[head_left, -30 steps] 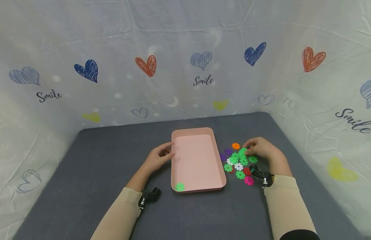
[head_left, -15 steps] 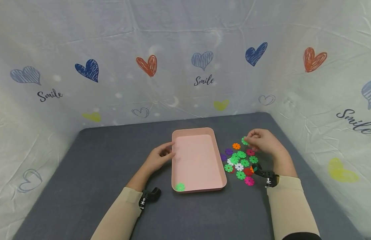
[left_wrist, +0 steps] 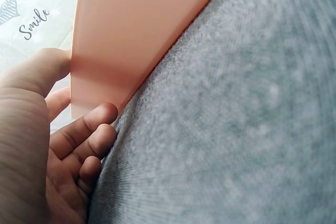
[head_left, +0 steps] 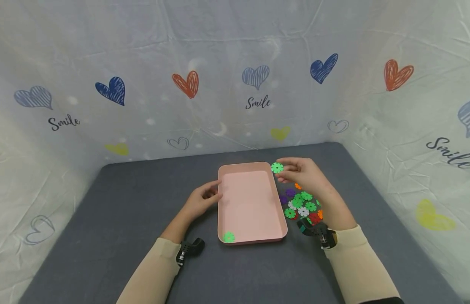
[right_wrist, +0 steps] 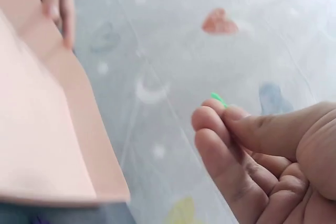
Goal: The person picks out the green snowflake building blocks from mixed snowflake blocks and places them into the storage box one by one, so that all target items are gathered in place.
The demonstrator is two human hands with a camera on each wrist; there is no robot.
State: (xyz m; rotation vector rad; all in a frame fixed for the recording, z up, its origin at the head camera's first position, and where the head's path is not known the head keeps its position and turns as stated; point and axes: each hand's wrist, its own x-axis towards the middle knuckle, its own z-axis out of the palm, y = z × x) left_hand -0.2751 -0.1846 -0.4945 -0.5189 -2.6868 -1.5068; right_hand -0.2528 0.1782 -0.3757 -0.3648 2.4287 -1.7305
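Observation:
Between its thumb and fingertips my right hand pinches a green interlocking disc, raised beside the tray's far right corner. In the right wrist view only a thin edge of the disc shows above the fingertips. My left hand holds the left wall of the pink tray. The left wrist view shows its thumb and a finger at the rim, other fingers curled against the wall's outside. Another green disc lies in the tray's near left corner.
Right of the tray lies a loose pile of notched discs in green, white, purple, red and orange, partly hidden by my right hand and wrist camera. A grey cloth covers the table. A printed curtain stands behind.
My right hand has lifted a green disc from the pile and carried it left to the tray's far right corner. My left hand stays on the tray wall.

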